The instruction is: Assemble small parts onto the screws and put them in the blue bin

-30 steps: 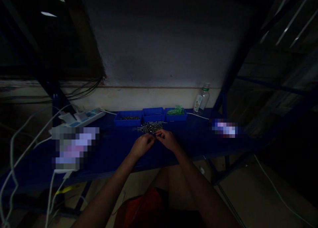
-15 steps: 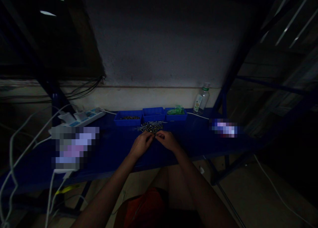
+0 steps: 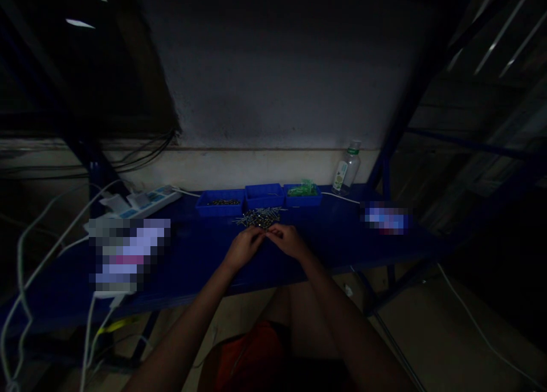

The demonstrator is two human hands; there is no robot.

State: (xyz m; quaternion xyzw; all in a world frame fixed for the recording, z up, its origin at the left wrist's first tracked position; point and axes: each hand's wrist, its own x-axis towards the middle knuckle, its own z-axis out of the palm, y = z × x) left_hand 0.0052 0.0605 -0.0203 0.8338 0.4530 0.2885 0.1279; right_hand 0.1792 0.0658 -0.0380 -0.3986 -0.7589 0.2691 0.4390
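A heap of small metal screws (image 3: 261, 215) lies on the blue table (image 3: 188, 255), just beyond my fingertips. My left hand (image 3: 245, 245) is closed in a pinch at the near edge of the heap. Opposite it, my right hand (image 3: 287, 239) pinches too, its fingertips meeting those of the left. Whatever sits between the fingers is too small and dark to name. Behind the heap stand a left blue bin (image 3: 220, 211) with dark small metal parts, a middle blue bin (image 3: 264, 202), and a right blue bin (image 3: 303, 201) holding green plastic pieces (image 3: 304, 188).
A clear bottle (image 3: 347, 172) with a green cap ring stands at the back right. To the left lie a white power strip (image 3: 145, 201) with plugs and white cables (image 3: 21, 266). Two blurred-out bright objects lie at the table's left and right. A wall rises behind.
Both hands stay at the heap's near edge, fingertips together, with only a slight shift of the fingers. The screws and bins look unchanged.
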